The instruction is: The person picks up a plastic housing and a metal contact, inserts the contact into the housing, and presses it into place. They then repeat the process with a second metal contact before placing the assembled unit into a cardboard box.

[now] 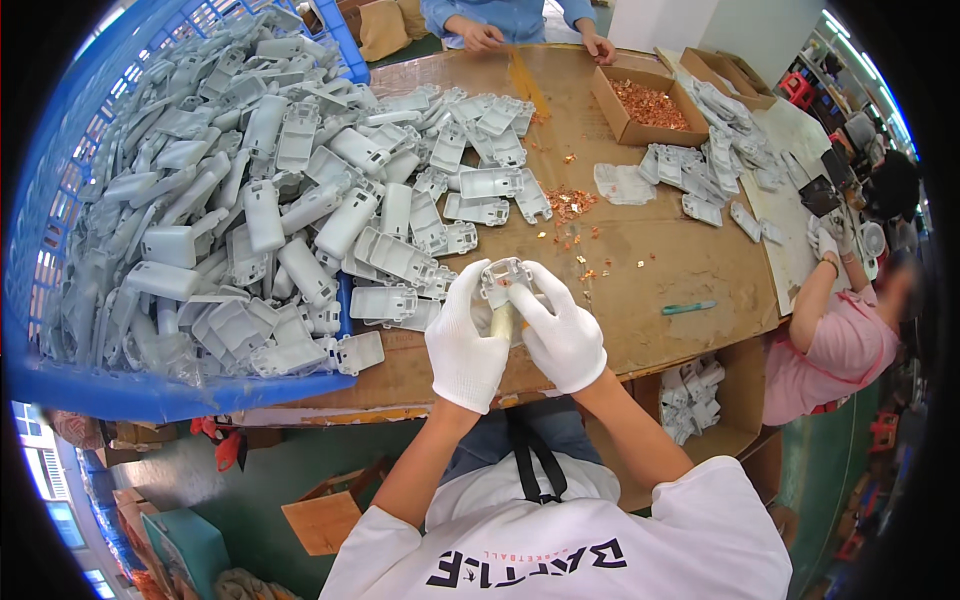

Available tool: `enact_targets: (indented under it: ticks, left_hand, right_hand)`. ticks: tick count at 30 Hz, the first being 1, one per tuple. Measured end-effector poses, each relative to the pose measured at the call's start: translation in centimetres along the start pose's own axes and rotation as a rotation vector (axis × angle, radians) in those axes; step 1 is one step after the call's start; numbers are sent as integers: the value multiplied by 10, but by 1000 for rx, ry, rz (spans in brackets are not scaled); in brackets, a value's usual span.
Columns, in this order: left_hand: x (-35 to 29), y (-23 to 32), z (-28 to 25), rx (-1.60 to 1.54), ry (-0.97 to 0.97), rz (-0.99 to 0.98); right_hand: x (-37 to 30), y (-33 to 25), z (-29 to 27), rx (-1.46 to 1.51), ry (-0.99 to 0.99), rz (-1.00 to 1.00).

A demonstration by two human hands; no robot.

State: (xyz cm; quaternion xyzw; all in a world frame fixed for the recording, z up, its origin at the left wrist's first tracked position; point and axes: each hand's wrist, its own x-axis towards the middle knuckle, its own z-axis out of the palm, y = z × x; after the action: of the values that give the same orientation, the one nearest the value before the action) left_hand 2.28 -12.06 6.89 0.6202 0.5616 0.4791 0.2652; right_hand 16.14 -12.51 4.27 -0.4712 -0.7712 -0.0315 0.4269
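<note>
My two hands, in white knit gloves, meet over the near edge of the cardboard-covered table (pixel 640 270). Between them is a small light-grey plastic housing (pixel 499 272), its hollow side facing up. My left hand (pixel 467 345) grips it from the left, fingers closed round its side. My right hand (pixel 563 340) is closed on it from the right, with fingertips at its hollow. Gloved fingers hide much of the part. Small copper-coloured metal pieces (pixel 570 204) lie scattered just beyond it. Similar loose housings (pixel 392 255) lie close by my left hand.
A large blue crate (pixel 180 393), heaped with grey housings (pixel 265 215), fills the left. Farther right stand a carton of copper pieces (pixel 640 132) and more housings (pixel 703 208). A teal tool (pixel 689 308) lies right. Co-workers sit opposite (pixel 482 37) and at right (pixel 835 335).
</note>
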Motion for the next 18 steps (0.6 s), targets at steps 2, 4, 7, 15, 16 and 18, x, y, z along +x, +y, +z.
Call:
enact_targets:
  ticks: [2, 4, 7, 15, 16, 18]
  left_hand:
    - [2, 10, -5, -41, -42, -34]
    - [4, 17, -7, -83, -79, -65]
    - [6, 17, -4, -183, -155, -144]
    - [-2, -5, 8, -300, -208, -172]
    - [-1, -4, 7, -301, -216, -173]
    - [4, 1, 2, -255, -316, -148]
  right_hand:
    - [3, 2, -5, -17, -25, -14]
    - [3, 6, -6, -33, -33, -31]
    - [1, 8, -11, -52, -58, -27]
    - [-4, 11, -8, -18, -130, 26]
    - [-7, 13, -8, -31, -132, 24]
    - [-14, 17, -9, -48, -133, 27]
